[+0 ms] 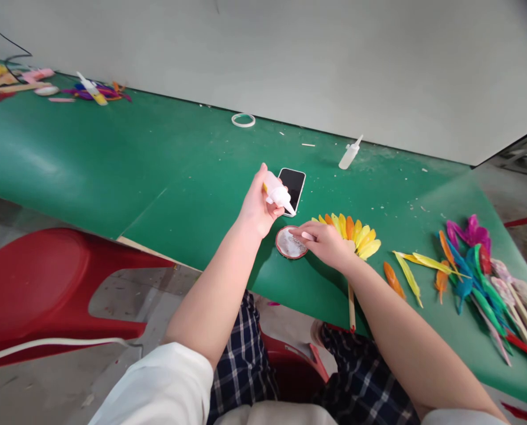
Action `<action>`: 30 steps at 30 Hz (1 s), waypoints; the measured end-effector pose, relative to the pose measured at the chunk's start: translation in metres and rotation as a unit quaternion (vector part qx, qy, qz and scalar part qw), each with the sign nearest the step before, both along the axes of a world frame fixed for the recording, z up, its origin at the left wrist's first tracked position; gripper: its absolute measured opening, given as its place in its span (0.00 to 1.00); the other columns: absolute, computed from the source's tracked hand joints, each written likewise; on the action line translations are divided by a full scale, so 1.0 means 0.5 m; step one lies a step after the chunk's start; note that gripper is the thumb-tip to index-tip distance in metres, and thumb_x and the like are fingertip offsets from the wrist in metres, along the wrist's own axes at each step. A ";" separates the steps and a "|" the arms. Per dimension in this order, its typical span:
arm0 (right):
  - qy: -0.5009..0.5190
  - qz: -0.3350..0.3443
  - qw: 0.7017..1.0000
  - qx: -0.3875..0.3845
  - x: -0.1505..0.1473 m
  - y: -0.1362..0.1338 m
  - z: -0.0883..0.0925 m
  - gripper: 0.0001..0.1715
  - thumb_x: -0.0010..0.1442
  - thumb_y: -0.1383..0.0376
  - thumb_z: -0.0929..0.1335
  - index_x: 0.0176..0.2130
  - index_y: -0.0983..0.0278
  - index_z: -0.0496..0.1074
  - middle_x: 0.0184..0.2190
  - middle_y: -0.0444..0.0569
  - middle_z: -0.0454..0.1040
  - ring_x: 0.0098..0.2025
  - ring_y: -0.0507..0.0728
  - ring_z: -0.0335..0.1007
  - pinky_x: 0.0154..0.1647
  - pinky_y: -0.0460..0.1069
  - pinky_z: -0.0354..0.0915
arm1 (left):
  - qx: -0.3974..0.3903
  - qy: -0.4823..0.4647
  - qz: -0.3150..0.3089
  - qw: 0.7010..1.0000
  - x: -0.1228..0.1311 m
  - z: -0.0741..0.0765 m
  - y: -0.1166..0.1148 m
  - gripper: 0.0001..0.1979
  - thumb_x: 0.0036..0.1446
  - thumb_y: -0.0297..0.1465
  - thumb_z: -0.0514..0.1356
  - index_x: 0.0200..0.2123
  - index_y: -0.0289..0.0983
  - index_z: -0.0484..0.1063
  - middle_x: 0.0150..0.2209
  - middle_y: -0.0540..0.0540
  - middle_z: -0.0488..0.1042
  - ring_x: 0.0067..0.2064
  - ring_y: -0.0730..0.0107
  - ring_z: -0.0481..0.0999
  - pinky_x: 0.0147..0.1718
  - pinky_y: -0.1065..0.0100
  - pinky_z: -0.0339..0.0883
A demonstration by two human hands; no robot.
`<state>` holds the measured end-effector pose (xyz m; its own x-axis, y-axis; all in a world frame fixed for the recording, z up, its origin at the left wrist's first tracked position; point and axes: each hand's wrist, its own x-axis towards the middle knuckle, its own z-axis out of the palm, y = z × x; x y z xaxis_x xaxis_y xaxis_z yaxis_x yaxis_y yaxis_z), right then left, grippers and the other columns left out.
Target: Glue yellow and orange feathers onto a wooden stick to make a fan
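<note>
My left hand [259, 203] is closed around a white glue bottle [277, 192] with a yellow patch, its nozzle pointing down and to the right above the lower end of a phone [293, 188]. Just below the nozzle lies a small round dish [285, 247] with a red rim and a whitish inside. Over the dish's right side, my right hand [329, 241] has its fingers drawn together. A small pale piece shows at those fingers, too small to name. Partly behind that hand is a fan of yellow and orange feathers [365, 239] on a wooden stick [351, 307].
Loose yellow feathers [408, 277], several coloured feathers [471, 271] and wooden sticks [522, 319] lie at the right. A clear dropper bottle [350, 153] and a white ring [243, 120] are near the wall. Another glue bottle [92, 90] is far left. A red stool [37, 283] stands left.
</note>
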<state>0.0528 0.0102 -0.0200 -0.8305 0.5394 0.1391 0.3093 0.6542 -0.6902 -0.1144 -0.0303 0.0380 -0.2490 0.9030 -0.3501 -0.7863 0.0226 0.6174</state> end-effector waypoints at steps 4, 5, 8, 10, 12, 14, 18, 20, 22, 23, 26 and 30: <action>-0.034 -0.017 0.999 0.024 0.001 0.005 -0.010 0.13 0.58 0.65 0.61 0.34 0.63 0.75 0.32 0.50 0.75 0.34 0.54 0.70 0.34 0.48 0.63 | 0.003 -0.003 0.000 1.000 0.000 0.000 0.000 0.23 0.48 0.51 0.55 0.24 0.34 0.65 0.15 0.52 0.65 0.13 0.81 0.63 0.08 0.78 0.47; -0.042 -0.022 0.998 0.028 0.001 0.005 -0.012 0.13 0.58 0.65 0.61 0.33 0.63 0.75 0.31 0.49 0.75 0.33 0.54 0.70 0.33 0.48 0.62 | 0.002 -0.004 0.000 1.000 0.000 0.000 0.000 0.23 0.48 0.51 0.55 0.24 0.34 0.65 0.15 0.52 0.65 0.13 0.81 0.63 0.08 0.78 0.47; -0.054 -0.033 0.997 0.039 0.000 0.004 -0.012 0.13 0.59 0.65 0.61 0.32 0.63 0.74 0.29 0.48 0.75 0.31 0.54 0.70 0.31 0.47 0.61 | 0.000 -0.002 0.002 1.000 0.000 0.000 0.000 0.23 0.48 0.51 0.55 0.24 0.34 0.65 0.15 0.52 0.65 0.13 0.81 0.63 0.08 0.78 0.47; -0.051 -0.034 0.997 0.041 -0.001 0.002 -0.010 0.12 0.58 0.66 0.61 0.32 0.63 0.73 0.29 0.48 0.75 0.32 0.53 0.69 0.31 0.46 0.61 | 0.001 -0.001 0.001 1.000 0.000 -0.001 0.000 0.23 0.49 0.51 0.55 0.24 0.34 0.65 0.15 0.52 0.64 0.13 0.81 0.63 0.08 0.78 0.47; -0.043 -0.029 0.998 0.040 -0.002 0.000 -0.008 0.11 0.58 0.67 0.61 0.33 0.63 0.72 0.30 0.48 0.75 0.33 0.53 0.69 0.32 0.46 0.61 | 0.003 -0.001 -0.001 1.000 0.000 -0.001 0.000 0.24 0.49 0.51 0.55 0.24 0.34 0.65 0.15 0.52 0.64 0.13 0.82 0.63 0.08 0.78 0.47; -0.037 -0.024 0.998 0.041 -0.003 -0.001 -0.006 0.09 0.57 0.67 0.61 0.33 0.64 0.71 0.32 0.48 0.74 0.34 0.53 0.69 0.33 0.46 0.61 | 0.001 0.001 -0.002 1.000 0.000 0.000 0.000 0.24 0.49 0.52 0.55 0.24 0.34 0.65 0.15 0.53 0.64 0.13 0.82 0.62 0.08 0.78 0.47; -0.029 -0.022 0.998 0.042 -0.004 -0.002 -0.003 0.08 0.57 0.68 0.61 0.34 0.64 0.70 0.33 0.49 0.73 0.35 0.53 0.68 0.34 0.46 0.61 | -0.001 0.009 -0.002 1.000 0.001 0.002 0.000 0.23 0.50 0.51 0.54 0.24 0.35 0.64 0.15 0.53 0.64 0.13 0.82 0.62 0.09 0.78 0.46; -0.027 -0.022 0.999 0.039 -0.004 -0.002 -0.003 0.08 0.57 0.68 0.61 0.34 0.64 0.70 0.33 0.49 0.73 0.35 0.53 0.68 0.35 0.46 0.61 | -0.004 0.012 -0.003 1.000 0.001 0.002 0.000 0.23 0.50 0.51 0.53 0.25 0.35 0.64 0.15 0.53 0.64 0.13 0.82 0.62 0.09 0.78 0.46; -0.026 -0.021 0.999 0.037 -0.004 -0.001 -0.002 0.08 0.56 0.69 0.61 0.34 0.64 0.70 0.33 0.49 0.73 0.36 0.54 0.68 0.35 0.47 0.61 | -0.006 0.012 -0.003 1.000 0.001 0.003 0.000 0.23 0.50 0.51 0.53 0.25 0.35 0.65 0.15 0.53 0.63 0.13 0.82 0.62 0.09 0.77 0.46; -0.026 -0.020 0.999 0.036 -0.004 -0.001 -0.003 0.08 0.56 0.69 0.61 0.34 0.64 0.70 0.33 0.49 0.73 0.36 0.54 0.68 0.35 0.47 0.61 | -0.007 0.011 -0.003 1.000 0.001 0.003 0.000 0.23 0.51 0.51 0.53 0.25 0.35 0.65 0.14 0.53 0.63 0.13 0.82 0.61 0.09 0.77 0.46; -0.027 -0.021 0.999 0.033 -0.004 0.000 -0.003 0.09 0.56 0.70 0.61 0.34 0.64 0.70 0.33 0.49 0.73 0.35 0.54 0.68 0.35 0.47 0.61 | -0.002 0.009 -0.003 1.000 0.001 0.002 0.000 0.24 0.50 0.51 0.53 0.24 0.34 0.64 0.14 0.53 0.63 0.13 0.82 0.62 0.09 0.78 0.46; -0.030 -0.025 0.999 0.029 -0.004 -0.001 -0.005 0.08 0.56 0.69 0.61 0.34 0.63 0.70 0.33 0.49 0.73 0.35 0.53 0.68 0.35 0.47 0.61 | 0.003 0.009 -0.005 1.000 0.001 0.001 0.000 0.24 0.50 0.52 0.53 0.24 0.34 0.64 0.15 0.52 0.64 0.13 0.82 0.62 0.09 0.78 0.46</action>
